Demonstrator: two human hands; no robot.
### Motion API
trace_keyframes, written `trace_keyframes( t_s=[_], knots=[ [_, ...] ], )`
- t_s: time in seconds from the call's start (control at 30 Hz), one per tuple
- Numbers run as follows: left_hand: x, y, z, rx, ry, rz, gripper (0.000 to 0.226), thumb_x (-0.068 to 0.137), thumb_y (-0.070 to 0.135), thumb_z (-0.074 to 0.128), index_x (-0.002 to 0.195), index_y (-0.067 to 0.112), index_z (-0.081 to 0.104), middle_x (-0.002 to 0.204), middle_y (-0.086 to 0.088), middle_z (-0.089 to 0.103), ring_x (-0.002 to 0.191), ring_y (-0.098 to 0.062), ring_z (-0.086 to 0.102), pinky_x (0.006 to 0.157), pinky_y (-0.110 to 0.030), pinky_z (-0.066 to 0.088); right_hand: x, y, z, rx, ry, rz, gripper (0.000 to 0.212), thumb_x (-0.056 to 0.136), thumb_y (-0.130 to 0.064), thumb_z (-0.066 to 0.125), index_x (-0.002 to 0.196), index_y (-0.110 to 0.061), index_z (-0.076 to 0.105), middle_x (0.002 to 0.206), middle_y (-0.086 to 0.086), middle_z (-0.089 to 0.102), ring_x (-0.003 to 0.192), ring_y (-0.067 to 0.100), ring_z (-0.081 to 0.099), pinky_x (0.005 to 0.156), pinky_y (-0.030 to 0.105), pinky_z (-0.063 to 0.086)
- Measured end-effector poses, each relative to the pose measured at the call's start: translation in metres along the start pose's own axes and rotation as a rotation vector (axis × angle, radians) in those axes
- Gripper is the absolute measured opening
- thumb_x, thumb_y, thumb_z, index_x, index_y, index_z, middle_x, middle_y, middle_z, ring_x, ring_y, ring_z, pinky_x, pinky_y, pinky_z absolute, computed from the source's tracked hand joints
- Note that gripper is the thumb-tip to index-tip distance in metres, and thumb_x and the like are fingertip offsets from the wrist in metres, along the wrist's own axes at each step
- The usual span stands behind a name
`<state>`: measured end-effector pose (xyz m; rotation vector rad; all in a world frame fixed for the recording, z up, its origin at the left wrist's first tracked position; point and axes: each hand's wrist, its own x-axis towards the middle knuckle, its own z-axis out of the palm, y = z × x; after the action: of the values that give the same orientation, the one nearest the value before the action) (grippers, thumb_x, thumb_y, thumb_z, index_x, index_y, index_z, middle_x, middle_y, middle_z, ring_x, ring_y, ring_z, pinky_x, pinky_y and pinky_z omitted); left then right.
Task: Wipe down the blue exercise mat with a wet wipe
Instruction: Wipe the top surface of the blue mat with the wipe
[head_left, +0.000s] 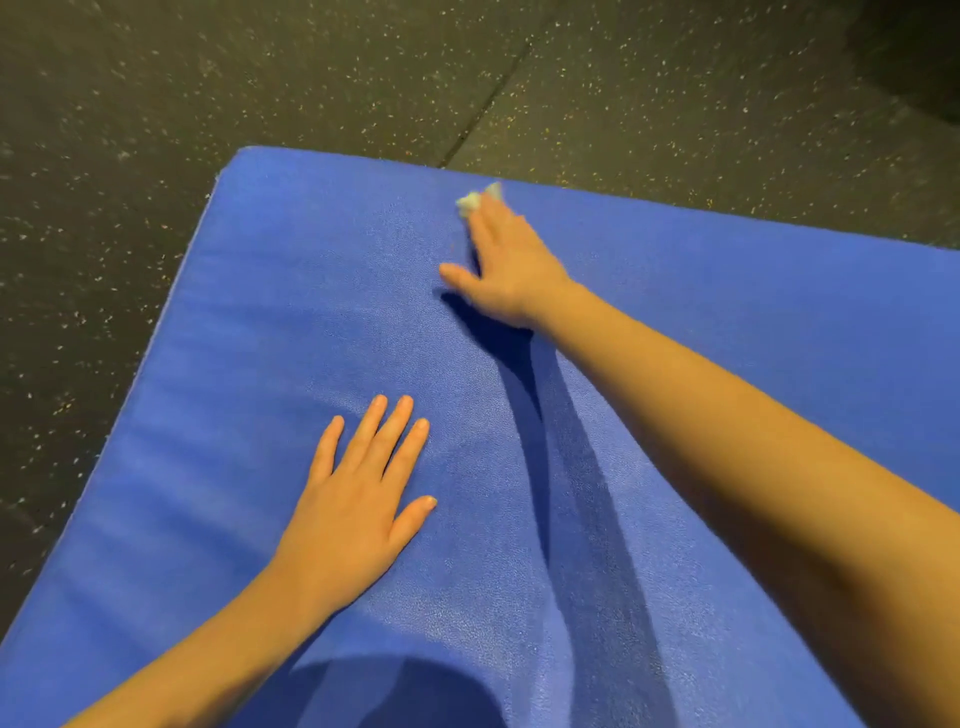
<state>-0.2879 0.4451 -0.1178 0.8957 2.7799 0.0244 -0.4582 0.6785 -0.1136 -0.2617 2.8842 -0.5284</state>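
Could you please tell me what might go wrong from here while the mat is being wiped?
1. The wet wipe is bunched small under the fingertips of the right hand, close to the far edge of the blue mat. A longer stroke could push it onto the speckled floor, where it might pick up grit.
2. Such a small wad probably covers only a narrow strip, so patches may be missed.
3. The left hand rests flat on the mat and may mark it.
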Motion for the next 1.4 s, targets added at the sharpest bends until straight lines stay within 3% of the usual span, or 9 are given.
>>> trace_keyframes(
  t_s=[0.1, 0.23, 0.4, 0.57, 0.77, 0.93, 1.1, 1.3, 1.4],
  knots=[
    [-0.001, -0.002, -0.001, 0.000, 0.010, 0.013, 0.066, 0.091, 0.050, 0.033, 0.145, 0.012, 0.034, 0.155, -0.008, 0.029, 0.144, -0.026, 0.021, 0.111, -0.052, 0.019, -0.020, 0.020, -0.006, -0.181, -0.017, -0.182, 0.076, 0.096, -0.050, 0.044, 0.152, -0.006, 0.016, 0.161, 0.012, 0.008, 0.148, 0.026, 0.008, 0.116, 0.035, 0.010],
    [-0.002, -0.001, 0.000, 0.000, 0.021, 0.007, 0.066, 0.091, 0.049, 0.032, 0.146, 0.013, 0.029, 0.155, -0.008, 0.028, 0.145, -0.025, 0.020, 0.112, -0.051, 0.019, -0.028, 0.026, -0.010, -0.113, 0.034, 0.064, 0.073, 0.097, -0.048, 0.040, 0.152, -0.006, 0.017, 0.161, 0.014, 0.005, 0.147, 0.028, 0.008, 0.118, 0.039, 0.009],
    [-0.005, 0.003, -0.002, -0.019, 0.021, -0.014, 0.064, 0.093, 0.047, 0.032, 0.142, 0.009, 0.042, 0.154, -0.009, 0.033, 0.142, -0.026, 0.024, 0.110, -0.051, 0.019, -0.081, 0.011, 0.014, -0.145, -0.103, -0.298, 0.087, 0.087, -0.062, 0.024, 0.151, -0.003, 0.020, 0.159, 0.017, 0.010, 0.147, 0.031, 0.014, 0.120, 0.039, 0.010],
    [-0.024, 0.010, 0.000, -0.086, 0.032, -0.069, 0.064, 0.101, 0.051, 0.011, 0.144, 0.012, 0.035, 0.154, -0.005, 0.032, 0.143, -0.023, 0.023, 0.112, -0.049, 0.017, -0.086, 0.010, 0.010, -0.072, 0.032, 0.042, 0.072, 0.094, -0.048, 0.032, 0.152, -0.007, 0.019, 0.161, 0.010, 0.009, 0.147, 0.029, 0.014, 0.118, 0.038, 0.007],
    [-0.029, 0.012, -0.001, -0.085, 0.050, -0.083, 0.065, 0.100, 0.052, 0.017, 0.142, 0.010, 0.043, 0.153, -0.005, 0.035, 0.142, -0.022, 0.024, 0.112, -0.048, 0.016, -0.156, -0.020, 0.026, -0.102, -0.087, -0.270, 0.078, 0.090, -0.055, 0.023, 0.149, -0.004, 0.028, 0.157, 0.014, 0.023, 0.144, 0.030, 0.023, 0.117, 0.033, 0.004],
    [-0.058, 0.019, 0.005, -0.114, 0.037, -0.117, 0.065, 0.100, 0.053, 0.015, 0.144, 0.012, 0.039, 0.155, -0.001, 0.030, 0.144, -0.020, 0.019, 0.114, -0.046, 0.010, -0.164, -0.006, 0.016, -0.052, 0.033, 0.042, 0.065, 0.098, -0.040, 0.039, 0.152, -0.009, 0.018, 0.161, 0.006, 0.008, 0.147, 0.024, 0.011, 0.118, 0.030, 0.002],
    [-0.060, 0.019, 0.008, -0.144, 0.023, -0.146, 0.071, 0.099, 0.056, 0.009, 0.145, 0.013, 0.040, 0.156, 0.000, 0.027, 0.146, -0.019, 0.018, 0.116, -0.044, 0.009, -0.232, -0.040, 0.038, -0.104, -0.212, -0.297, 0.067, 0.094, -0.044, 0.033, 0.145, 0.000, 0.037, 0.152, 0.018, 0.032, 0.140, 0.034, 0.032, 0.116, 0.044, 0.012],
    [-0.061, 0.018, 0.008, -0.165, 0.036, -0.151, 0.072, 0.098, 0.058, 0.010, 0.147, 0.014, 0.037, 0.157, 0.001, 0.026, 0.146, -0.017, 0.015, 0.118, -0.038, 0.001, -0.247, -0.030, 0.029, -0.032, -0.099, 0.030, 0.070, 0.094, -0.049, 0.013, 0.153, -0.012, 0.007, 0.161, 0.005, -0.003, 0.149, 0.025, 0.003, 0.117, 0.029, -0.011],
    [-0.060, 0.019, 0.007, -0.176, 0.045, -0.155, 0.068, 0.096, 0.055, 0.021, 0.146, 0.013, 0.039, 0.156, -0.001, 0.028, 0.145, -0.018, 0.016, 0.117, -0.043, 0.007, -0.278, -0.068, 0.042, 0.033, -0.213, -0.128, 0.069, 0.095, -0.044, 0.026, 0.150, -0.002, 0.023, 0.159, 0.014, 0.014, 0.147, 0.031, 0.015, 0.119, 0.041, -0.002]
  ],
)
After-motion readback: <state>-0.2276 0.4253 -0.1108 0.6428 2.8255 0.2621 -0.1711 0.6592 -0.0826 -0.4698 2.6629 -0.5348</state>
